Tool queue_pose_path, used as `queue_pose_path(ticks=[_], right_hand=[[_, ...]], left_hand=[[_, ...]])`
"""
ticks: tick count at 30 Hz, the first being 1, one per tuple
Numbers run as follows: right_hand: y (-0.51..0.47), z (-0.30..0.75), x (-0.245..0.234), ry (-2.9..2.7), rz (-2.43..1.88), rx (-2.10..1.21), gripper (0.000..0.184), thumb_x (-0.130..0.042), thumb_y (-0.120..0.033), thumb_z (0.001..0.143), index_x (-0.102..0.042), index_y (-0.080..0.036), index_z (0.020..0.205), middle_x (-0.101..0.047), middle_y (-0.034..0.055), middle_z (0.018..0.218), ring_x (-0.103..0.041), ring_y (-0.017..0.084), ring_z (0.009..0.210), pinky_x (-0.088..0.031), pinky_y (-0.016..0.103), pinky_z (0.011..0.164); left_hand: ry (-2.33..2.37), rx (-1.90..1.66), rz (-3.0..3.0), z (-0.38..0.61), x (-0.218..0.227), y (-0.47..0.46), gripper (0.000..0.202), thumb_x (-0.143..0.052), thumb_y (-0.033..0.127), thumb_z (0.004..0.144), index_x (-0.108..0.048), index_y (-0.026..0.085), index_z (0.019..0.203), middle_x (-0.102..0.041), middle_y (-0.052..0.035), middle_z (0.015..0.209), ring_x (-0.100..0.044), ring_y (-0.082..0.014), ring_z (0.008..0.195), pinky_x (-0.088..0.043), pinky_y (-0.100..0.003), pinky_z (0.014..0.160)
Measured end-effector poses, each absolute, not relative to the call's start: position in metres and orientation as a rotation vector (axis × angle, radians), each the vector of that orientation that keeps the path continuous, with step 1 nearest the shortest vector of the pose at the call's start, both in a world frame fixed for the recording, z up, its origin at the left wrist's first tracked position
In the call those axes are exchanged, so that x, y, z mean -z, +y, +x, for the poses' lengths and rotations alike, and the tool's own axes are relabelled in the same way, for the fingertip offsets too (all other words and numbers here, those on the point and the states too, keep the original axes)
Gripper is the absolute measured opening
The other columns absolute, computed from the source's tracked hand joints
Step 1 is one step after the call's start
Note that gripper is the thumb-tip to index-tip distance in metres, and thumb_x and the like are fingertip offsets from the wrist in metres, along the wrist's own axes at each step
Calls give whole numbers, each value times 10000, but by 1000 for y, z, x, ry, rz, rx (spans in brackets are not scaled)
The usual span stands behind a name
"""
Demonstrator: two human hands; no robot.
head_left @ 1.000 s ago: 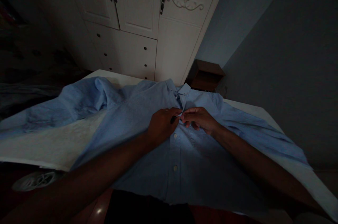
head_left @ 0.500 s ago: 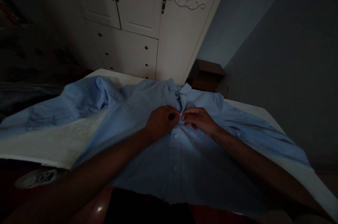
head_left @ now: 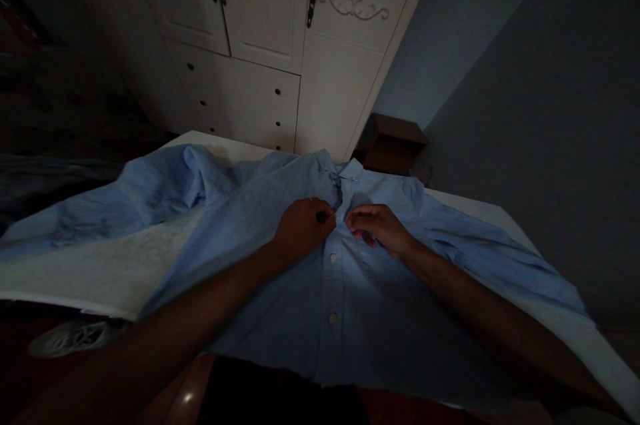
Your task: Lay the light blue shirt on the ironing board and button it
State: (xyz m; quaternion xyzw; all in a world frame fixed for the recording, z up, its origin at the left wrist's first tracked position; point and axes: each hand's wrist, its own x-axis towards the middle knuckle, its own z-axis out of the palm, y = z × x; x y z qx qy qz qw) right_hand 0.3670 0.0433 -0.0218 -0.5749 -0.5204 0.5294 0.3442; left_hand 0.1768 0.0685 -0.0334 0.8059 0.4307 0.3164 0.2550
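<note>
A light blue button-up shirt [head_left: 260, 195] lies spread front side up, collar at the far end and sleeves out to both sides. My left hand [head_left: 306, 225] pinches the shirt's front edge below the collar, thumb and forefinger together. Just to its right, my right hand [head_left: 377, 228] has its fingers curled and pinched at the placket, on the other edge. What sits between the fingertips is too small to make out. Down the placket below my hands, a pale button [head_left: 333, 257] and a lower button [head_left: 333, 318] show. The collar [head_left: 343, 170] stands parted at the neck.
The shirt rests on a white table [head_left: 120, 271]. Behind it stands a white wardrobe [head_left: 260, 5] with drawers. A brown open-fronted cabinet [head_left: 395, 141] is by the wall. On the floor at lower left lies a shoe [head_left: 73, 338].
My left hand has shifted slightly left, so a small gap shows between the fingertips of both hands. My right hand and the shirt have hardly moved.
</note>
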Motion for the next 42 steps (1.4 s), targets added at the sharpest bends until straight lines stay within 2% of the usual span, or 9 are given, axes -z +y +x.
queue_pose_path(ticks=[7, 11, 14, 16, 18, 21, 25, 29, 42], right_hand=[[44, 366, 29, -1493, -1433, -1333, 176, -633, -299, 646, -668, -167, 756, -613, -9, 644, -551, 105, 489, -343, 166, 305], [45, 369, 35, -1640, -1444, -1174, 232, -625, -380, 768, -679, -178, 867, -617, -3, 639, -561, 124, 504, -400, 207, 355], [45, 373, 32, -1931, -1315, -662, 216, -587, -338, 857, -688, -197, 987, -673, 55, 853, -639, 179, 752, -542, 321, 623], [45, 374, 27, -2151, -1166, -274, 254, -552, -269, 896, -661, -230, 1121, -645, 95, 1125, -598, 234, 1054, -504, 421, 870], [47, 376, 21, -2352, -1056, -27, 314, -507, -216, 925, -615, -257, 1216, -578, 99, 1289, -498, 258, 1228, -408, 477, 988], [52, 380, 14, -2572, -1007, 104, 295, -477, -197, 950, -614, -236, 1209, -659, 89, 1117, -572, 242, 1091, -371, 476, 971], [57, 390, 11, -2722, -888, 147, 208, -485, -243, 962, -676, -189, 1025, -665, 57, 843, -589, 193, 847, -418, 381, 856], [57, 395, 14, -2710, -799, 307, 237, -456, -221, 974, -686, -203, 919, -656, 45, 814, -566, 180, 815, -424, 349, 805], [60, 399, 36, -2560, -678, 550, 178, -525, -191, 950, -682, -212, 869, -698, 27, 852, -591, 161, 827, -450, 314, 756]], left_hand=[[1073, -830, 2056, 175, 37, 74, 189, -554, 232, 831, -735, 182, 857, -745, -23, 835, -676, -149, 754, -506, -249, 730], [1060, -829, 2035, 176, 37, 74, 176, -559, 222, 827, -731, 188, 842, -745, -14, 824, -672, -144, 743, -497, -247, 721], [1048, -845, 1990, 178, 36, 72, 174, -559, 235, 830, -726, 184, 839, -742, -16, 822, -669, -142, 732, -500, -247, 719], [1033, -867, 1977, 179, 35, 70, 187, -544, 228, 833, -721, 178, 866, -741, -20, 844, -667, -141, 743, -505, -252, 742], [1021, -873, 1987, 179, 34, 69, 223, -506, 207, 840, -720, 173, 889, -739, -23, 862, -664, -143, 752, -508, -261, 764], [1021, -843, 2007, 179, 35, 68, 280, -444, 203, 857, -722, 173, 875, -735, -23, 847, -661, -150, 744, -515, -276, 766], [1056, -828, 2120, 179, 42, 71, 231, -510, 166, 815, -702, 173, 944, -728, -34, 893, -661, -164, 799, -517, -301, 802], [1062, -787, 2294, 178, 45, 75, 214, -573, 153, 805, -706, 185, 969, -704, -62, 960, -649, -183, 884, -506, -329, 866], [976, -617, 2506, 178, 40, 77, 205, -519, 229, 914, -717, 177, 913, -681, -71, 949, -625, -189, 892, -493, -306, 812]])
